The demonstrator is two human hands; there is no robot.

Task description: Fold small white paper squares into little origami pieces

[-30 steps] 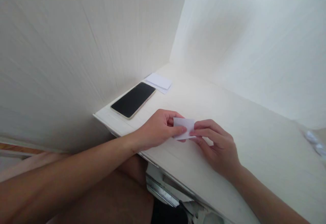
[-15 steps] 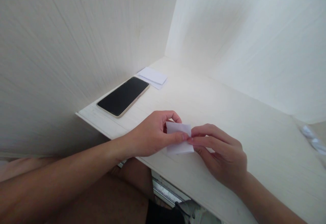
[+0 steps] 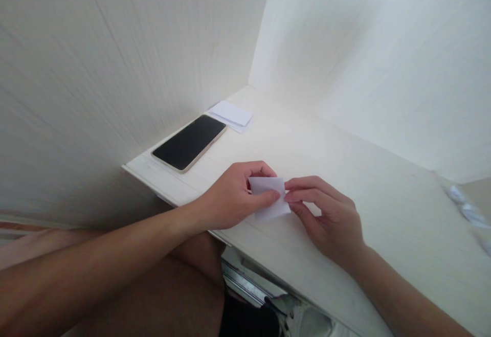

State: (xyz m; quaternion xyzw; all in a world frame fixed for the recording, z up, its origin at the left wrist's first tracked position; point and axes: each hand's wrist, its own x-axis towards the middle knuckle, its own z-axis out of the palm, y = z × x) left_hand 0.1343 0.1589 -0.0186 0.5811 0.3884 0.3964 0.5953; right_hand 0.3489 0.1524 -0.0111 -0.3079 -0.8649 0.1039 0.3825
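A small piece of folded white paper point(image 3: 266, 185) is held just above the table near its front edge. My left hand point(image 3: 232, 197) grips it from the left, thumb flat across its face and the other fingers behind it, partly hidden. At the paper's right edge, my right hand point(image 3: 333, 218) pinches with its thumb and fingertips. Exactly how the right fingertips meet the edge is hard to make out.
A phone point(image 3: 190, 142) with a dark screen lies at the table's left side. Beyond it rests a stack of white papers point(image 3: 232, 113) by the left wall. White crumpled-looking pieces point(image 3: 468, 208) lie at the far right. The white table point(image 3: 337, 158) meets walls at the back and left.
Both hands and the paper have shifted slightly up in view. The right fingers have moved slightly along the paper's right edge, and the left thumb still presses on it.
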